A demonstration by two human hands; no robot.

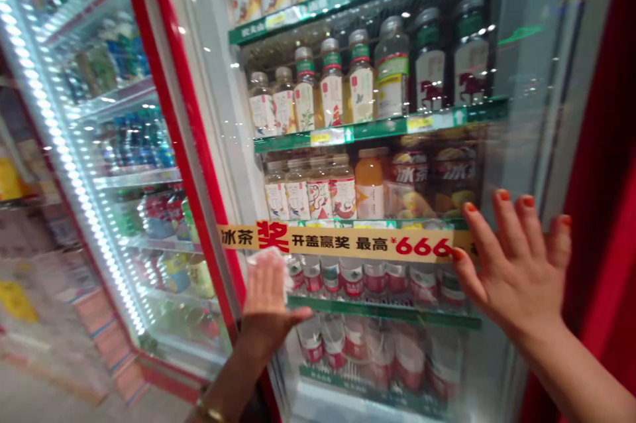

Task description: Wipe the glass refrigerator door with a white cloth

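My left hand (267,297) presses a thin white tissue (284,270) flat against the glass door (527,111) of a drinks fridge. Its fingers point up and the thumb sticks out to the right; the tissue shows around the fingertips. A yellow promotional strip (342,244) with red and black characters runs across the door, and the tissue overlaps its lower edge. At the strip's right end, my right hand (527,270) is spread over the glass, fingers apart, holding nothing. Its nails are orange-red. Behind the glass stand shelves of bottled drinks (332,91).
To the left, a second lit fridge (134,144) with bottles stands beside a red frame (169,91). Red material (603,211) borders the door on the right. Stacked boxes (106,337) sit low at the far left by the floor (40,390).
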